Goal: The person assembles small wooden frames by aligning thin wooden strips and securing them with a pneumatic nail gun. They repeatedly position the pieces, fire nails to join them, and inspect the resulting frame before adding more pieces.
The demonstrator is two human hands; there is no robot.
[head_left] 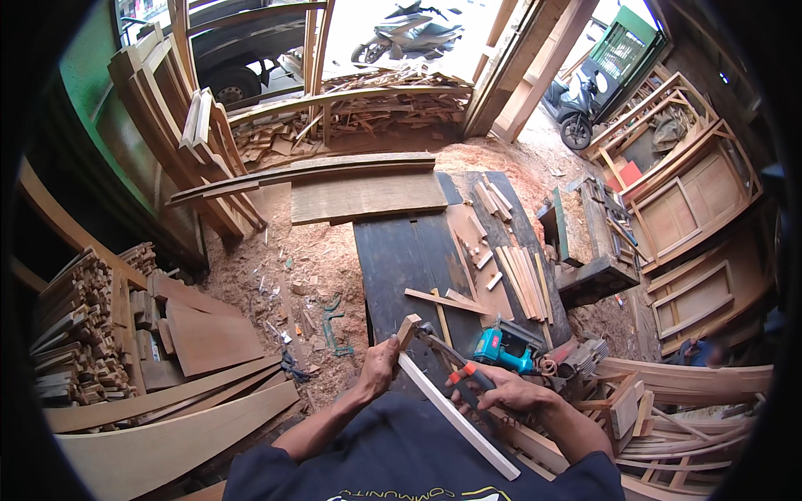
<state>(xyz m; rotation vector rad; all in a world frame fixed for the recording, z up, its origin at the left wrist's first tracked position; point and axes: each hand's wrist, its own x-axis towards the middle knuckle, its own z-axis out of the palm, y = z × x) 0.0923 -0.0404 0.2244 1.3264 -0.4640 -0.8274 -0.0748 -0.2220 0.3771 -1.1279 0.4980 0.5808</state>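
My left hand [381, 365] is closed round the end of a wooden strip [458, 417], which slants down to the right across my body. A short wooden block [408, 329] stands out above my thumb at that end; how it joins the strip I cannot tell. In my right hand [520, 394] is a pair of pincers [462, 375] with orange-and-black handles. The metal head of the pincers touches or nearly touches the block. Just beyond my right hand, a teal nail gun [501, 346] lies on the dark workbench [393, 259].
Thin wooden strips [522, 280] and small offcuts are spread over the bench's right half. Wide boards [368, 196] lie across its far end. Stacked wood [83, 334] stands at left, curved pieces [693, 426] at right. Green clamps [336, 326] lie among sawdust on the floor.
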